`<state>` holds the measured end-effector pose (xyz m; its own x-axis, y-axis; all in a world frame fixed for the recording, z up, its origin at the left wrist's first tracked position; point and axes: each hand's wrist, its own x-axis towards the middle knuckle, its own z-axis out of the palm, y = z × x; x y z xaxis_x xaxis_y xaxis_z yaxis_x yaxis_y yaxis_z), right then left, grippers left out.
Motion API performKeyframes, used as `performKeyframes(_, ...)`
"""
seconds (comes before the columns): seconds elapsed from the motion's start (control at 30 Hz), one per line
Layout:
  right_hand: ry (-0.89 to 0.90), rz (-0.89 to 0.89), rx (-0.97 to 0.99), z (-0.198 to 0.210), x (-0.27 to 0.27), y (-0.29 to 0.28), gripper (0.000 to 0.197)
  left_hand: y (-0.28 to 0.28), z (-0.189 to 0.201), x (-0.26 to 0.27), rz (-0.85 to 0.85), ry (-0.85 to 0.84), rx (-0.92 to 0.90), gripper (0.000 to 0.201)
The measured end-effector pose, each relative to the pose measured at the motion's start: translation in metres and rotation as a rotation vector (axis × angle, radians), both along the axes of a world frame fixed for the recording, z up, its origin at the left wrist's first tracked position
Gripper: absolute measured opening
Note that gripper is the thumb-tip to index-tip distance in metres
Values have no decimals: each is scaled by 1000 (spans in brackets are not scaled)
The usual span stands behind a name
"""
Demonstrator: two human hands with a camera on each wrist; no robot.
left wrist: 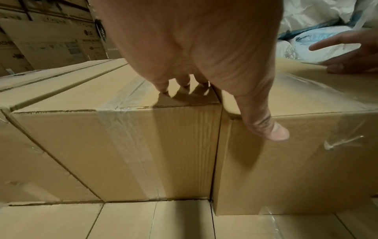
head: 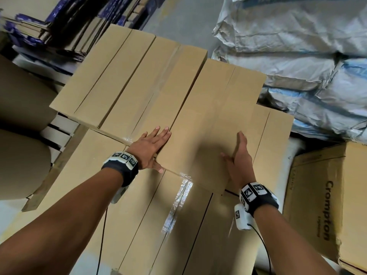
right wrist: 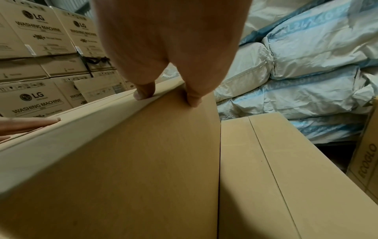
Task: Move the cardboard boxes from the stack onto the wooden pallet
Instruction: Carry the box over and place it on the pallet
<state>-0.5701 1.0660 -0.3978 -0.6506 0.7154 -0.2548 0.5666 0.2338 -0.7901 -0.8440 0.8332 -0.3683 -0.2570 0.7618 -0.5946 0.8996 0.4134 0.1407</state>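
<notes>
A long plain cardboard box (head: 210,120) lies on top of the stack of similar boxes (head: 123,82), its near end jutting towards me. My left hand (head: 156,149) lies flat along the box's left edge. Its fingers (left wrist: 163,89) rest on the taped neighbouring box (left wrist: 114,145), and its thumb (left wrist: 274,131) presses the near end face of the long box (left wrist: 296,161). My right hand (head: 237,155) stands edge-on against the box's right side. Its thumb (right wrist: 143,93) is on the top and its straight fingers (right wrist: 194,100) are on the side face (right wrist: 122,161).
A lower layer of taped boxes (head: 143,225) lies in front. Wooden slats (head: 59,133) and large brown rolls (head: 19,100) are at the left. White woven sacks (head: 297,46) are piled at the right, and a Crompton carton (head: 321,205) stands at the lower right. LG cartons (right wrist: 36,37) are stacked behind.
</notes>
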Motion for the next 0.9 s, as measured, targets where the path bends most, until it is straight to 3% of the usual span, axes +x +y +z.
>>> performKeyframes(0.57, -12, 64, 76, 13, -12, 15, 93, 4, 0, -4, 56, -26, 50, 132)
performKeyframes(0.9, -15, 59, 105, 14, -19, 24, 94, 6, 6, 1, 38, 20, 64, 108)
